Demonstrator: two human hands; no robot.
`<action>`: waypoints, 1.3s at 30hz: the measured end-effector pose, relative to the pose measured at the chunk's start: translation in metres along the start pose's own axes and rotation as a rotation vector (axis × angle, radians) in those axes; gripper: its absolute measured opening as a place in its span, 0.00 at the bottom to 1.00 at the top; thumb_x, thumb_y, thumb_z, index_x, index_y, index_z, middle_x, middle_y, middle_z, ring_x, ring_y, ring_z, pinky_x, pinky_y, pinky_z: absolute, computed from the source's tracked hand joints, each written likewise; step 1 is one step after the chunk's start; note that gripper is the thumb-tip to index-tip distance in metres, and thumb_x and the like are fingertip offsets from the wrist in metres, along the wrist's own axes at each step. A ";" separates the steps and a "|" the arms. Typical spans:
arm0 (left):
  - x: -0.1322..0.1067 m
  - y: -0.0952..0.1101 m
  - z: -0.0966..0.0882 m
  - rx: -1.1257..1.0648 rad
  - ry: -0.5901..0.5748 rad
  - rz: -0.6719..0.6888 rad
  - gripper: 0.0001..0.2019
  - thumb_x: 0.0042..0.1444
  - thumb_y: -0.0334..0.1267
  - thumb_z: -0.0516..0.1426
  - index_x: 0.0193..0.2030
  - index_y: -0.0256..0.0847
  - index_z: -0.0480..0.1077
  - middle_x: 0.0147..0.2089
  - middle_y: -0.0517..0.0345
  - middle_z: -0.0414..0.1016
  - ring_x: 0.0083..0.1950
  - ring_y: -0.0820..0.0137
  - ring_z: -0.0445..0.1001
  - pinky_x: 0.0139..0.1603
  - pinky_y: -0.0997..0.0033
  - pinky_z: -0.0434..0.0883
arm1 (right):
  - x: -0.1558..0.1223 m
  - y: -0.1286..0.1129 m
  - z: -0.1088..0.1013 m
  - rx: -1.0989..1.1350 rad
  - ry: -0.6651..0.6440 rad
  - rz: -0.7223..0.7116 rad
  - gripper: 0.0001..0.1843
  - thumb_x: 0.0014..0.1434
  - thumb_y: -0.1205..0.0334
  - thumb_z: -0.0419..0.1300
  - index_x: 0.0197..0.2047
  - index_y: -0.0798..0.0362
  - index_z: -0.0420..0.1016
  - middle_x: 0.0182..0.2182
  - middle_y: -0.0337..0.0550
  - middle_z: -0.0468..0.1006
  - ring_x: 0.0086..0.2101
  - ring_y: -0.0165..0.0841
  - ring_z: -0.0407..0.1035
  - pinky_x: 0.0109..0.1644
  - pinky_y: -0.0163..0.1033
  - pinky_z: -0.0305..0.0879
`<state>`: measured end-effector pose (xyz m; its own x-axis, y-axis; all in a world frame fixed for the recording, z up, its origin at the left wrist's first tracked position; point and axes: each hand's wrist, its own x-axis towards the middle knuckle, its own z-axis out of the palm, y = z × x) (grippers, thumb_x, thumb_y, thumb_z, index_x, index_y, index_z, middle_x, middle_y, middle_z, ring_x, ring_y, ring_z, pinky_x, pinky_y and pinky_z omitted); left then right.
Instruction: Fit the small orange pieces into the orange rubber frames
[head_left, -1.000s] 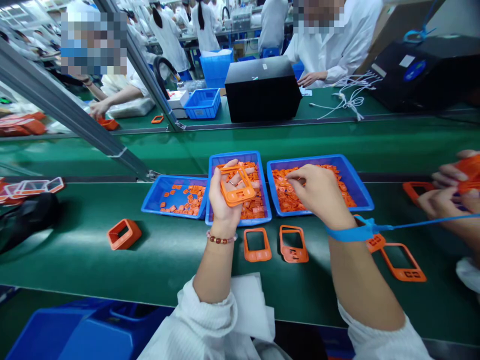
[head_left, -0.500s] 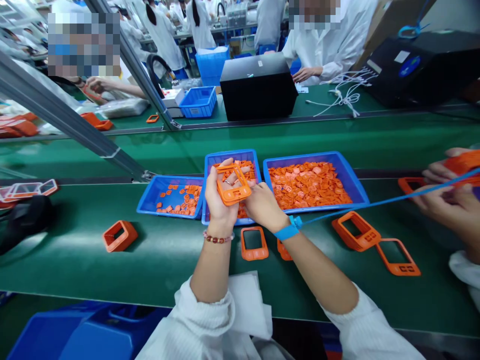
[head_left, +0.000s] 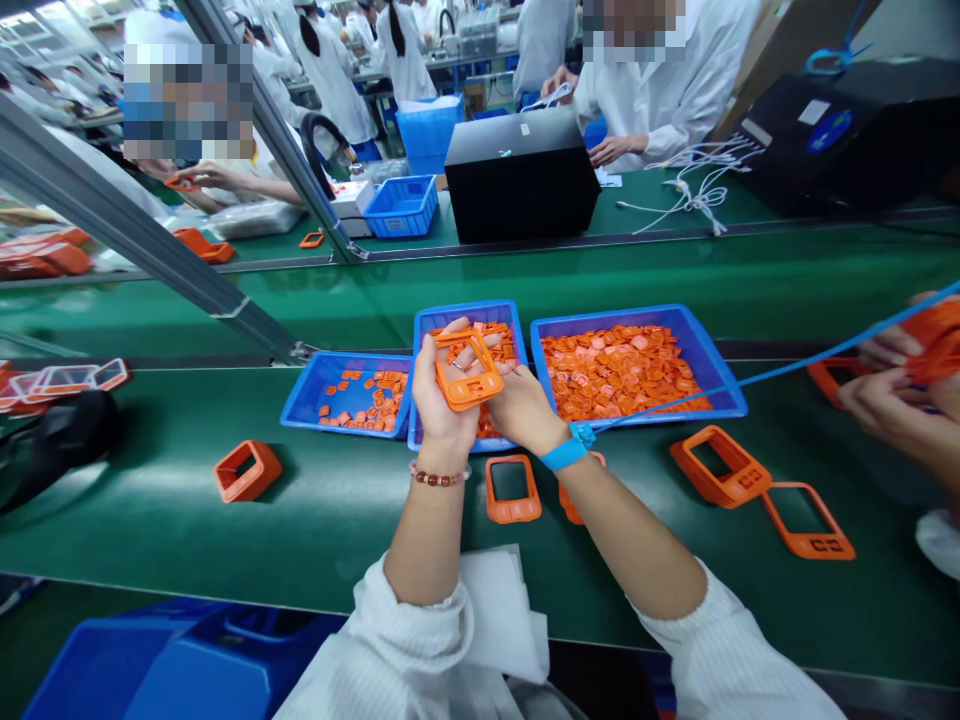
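Observation:
My left hand (head_left: 444, 412), palm up, grips an orange plastic frame (head_left: 477, 388) with a large window, perhaps more than one stacked. My right hand (head_left: 523, 408), with a blue wrist strap (head_left: 568, 450), is closed beside the frame's right edge, over the middle blue bin (head_left: 517, 318). Its fingertips are hidden, so what they hold cannot be made out. Small orange pieces (head_left: 495, 330) fill that bin. Below my hands an orange frame (head_left: 513, 512) lies on the green table, and another orange frame (head_left: 571, 505) is partly covered by my right forearm.
A blue bin (head_left: 731, 405) of orange pieces stands right, another blue bin (head_left: 292, 405) left. Stacked orange frames (head_left: 251, 480) sit further left, more frames (head_left: 724, 480) right. A co-worker's hands (head_left: 881, 400) hold orange parts at right. The strap's blue cord (head_left: 825, 352) crosses there.
The view has shifted slightly, and the scene sits a little further right. My hands keep nearly the same pose at the frame. The blue cord has risen at the right.

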<state>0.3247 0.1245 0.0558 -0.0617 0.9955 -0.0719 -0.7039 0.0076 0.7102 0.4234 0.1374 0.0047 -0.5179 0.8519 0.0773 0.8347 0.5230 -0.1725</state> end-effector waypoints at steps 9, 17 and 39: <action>0.003 0.000 -0.003 0.001 -0.008 0.021 0.26 0.67 0.52 0.45 0.57 0.35 0.69 0.37 0.43 0.80 0.41 0.61 0.81 0.36 0.67 0.77 | 0.000 0.002 -0.003 0.115 0.022 0.006 0.15 0.58 0.76 0.52 0.42 0.59 0.78 0.43 0.58 0.80 0.46 0.45 0.72 0.52 0.48 0.61; 0.005 0.004 -0.010 -0.110 0.128 0.157 0.23 0.63 0.53 0.50 0.53 0.37 0.69 0.37 0.45 0.79 0.31 0.65 0.79 0.33 0.68 0.75 | -0.021 0.024 -0.037 0.465 0.132 -0.012 0.17 0.57 0.75 0.59 0.49 0.53 0.75 0.41 0.42 0.82 0.41 0.32 0.77 0.44 0.34 0.71; -0.002 -0.006 0.001 -0.056 -0.043 -0.045 0.23 0.64 0.53 0.48 0.53 0.38 0.71 0.36 0.47 0.80 0.44 0.59 0.80 0.50 0.58 0.74 | -0.043 0.003 -0.055 0.435 0.621 -0.265 0.11 0.66 0.68 0.59 0.48 0.52 0.81 0.48 0.41 0.82 0.48 0.34 0.77 0.51 0.38 0.75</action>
<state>0.3293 0.1224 0.0523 0.0004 0.9974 -0.0715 -0.7441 0.0481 0.6664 0.4583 0.1034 0.0545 -0.3833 0.6257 0.6794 0.4843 0.7625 -0.4290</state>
